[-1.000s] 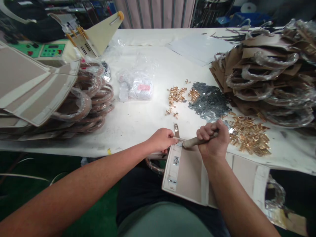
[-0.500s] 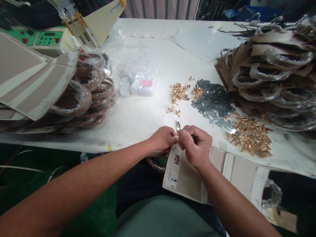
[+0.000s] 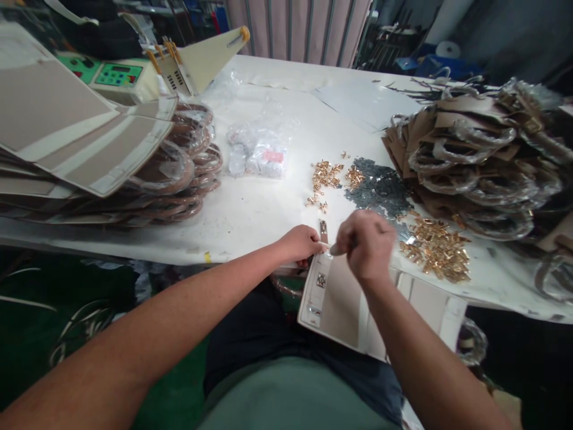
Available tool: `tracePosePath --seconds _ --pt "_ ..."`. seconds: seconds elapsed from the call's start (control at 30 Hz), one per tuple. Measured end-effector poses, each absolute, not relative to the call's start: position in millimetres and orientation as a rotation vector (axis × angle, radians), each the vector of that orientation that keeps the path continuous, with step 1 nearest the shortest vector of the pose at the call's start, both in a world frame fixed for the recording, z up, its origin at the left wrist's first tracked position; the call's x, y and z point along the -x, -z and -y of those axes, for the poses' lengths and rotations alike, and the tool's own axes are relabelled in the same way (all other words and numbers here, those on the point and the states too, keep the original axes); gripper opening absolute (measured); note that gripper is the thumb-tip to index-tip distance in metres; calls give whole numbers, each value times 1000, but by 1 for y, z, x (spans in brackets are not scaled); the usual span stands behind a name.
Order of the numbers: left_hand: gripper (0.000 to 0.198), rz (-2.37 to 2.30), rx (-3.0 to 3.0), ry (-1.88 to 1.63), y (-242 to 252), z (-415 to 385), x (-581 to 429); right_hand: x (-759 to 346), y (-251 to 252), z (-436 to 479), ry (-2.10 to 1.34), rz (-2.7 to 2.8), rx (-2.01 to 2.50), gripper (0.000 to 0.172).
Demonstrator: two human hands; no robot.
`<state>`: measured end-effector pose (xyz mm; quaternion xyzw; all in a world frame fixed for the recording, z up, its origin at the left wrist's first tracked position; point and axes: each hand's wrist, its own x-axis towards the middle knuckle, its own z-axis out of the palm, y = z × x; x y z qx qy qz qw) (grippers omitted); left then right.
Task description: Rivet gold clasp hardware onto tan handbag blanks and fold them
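Note:
A beige bag panel (image 3: 342, 298) lies over the table's front edge and my lap, with metal fittings along its white left strip. My left hand (image 3: 302, 245) is closed, fingertips pinching the panel's upper left corner. Just beyond that corner a short brown strap (image 3: 323, 230) with a metal fitting points away from me. My right hand (image 3: 369, 245) is a closed, slightly blurred fist over the panel's upper edge. Something pale with a rounded end shows at its left side, too unclear to name. A brown bag handle (image 3: 286, 286) hangs below my left hand.
Gold fittings (image 3: 436, 248), dark metal plates (image 3: 378, 188) and smaller gold pieces (image 3: 326, 174) lie in piles. Wrapped-handle bag panels are stacked left (image 3: 102, 155) and right (image 3: 474, 143). A plastic bag (image 3: 259, 158) and a machine (image 3: 120, 77) stand farther back.
My right hand has moved right and slightly up, away from the strap and my left hand. The left hand keeps its pinch at the corner. The camera view has tilted upward.

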<state>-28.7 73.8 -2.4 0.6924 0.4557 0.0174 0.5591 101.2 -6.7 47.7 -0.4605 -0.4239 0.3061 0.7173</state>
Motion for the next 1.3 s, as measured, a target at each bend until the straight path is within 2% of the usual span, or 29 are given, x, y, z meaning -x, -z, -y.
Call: tracePosePath --seconds 0.1,0.27,0.47,0.6,0.73,1.0,1.17,1.3 --pt "20 -1080 -1609 -37 2 -74 30 -98 -30 6 -767 932 1103 43" --pt "21 -1053 -1610 -42 7 -75 29 -101 -34 7 -690 989 1013 42" --pt "18 -1073 -1530 -20 3 -76 30 -100 -19 -1 -802 982 1124 39" --pt "18 -1029 -1525 -30 5 -78 32 -96 -27 -6 -800 976 1058 36" --pt "23 -974 -1551 -7 13 -83 33 -87 -38 -7 -840 1133 1202 39" --pt "33 -966 -1632 6 6 -81 35 -100 -25 -2 -685 1392 1410 38" --pt "22 -1007 -1568 -78 8 -77 36 -111 -41 -3 -795 989 1082 36" --pt "20 -982 -1602 -103 13 -77 36 -101 -42 -4 -814 939 910 35"
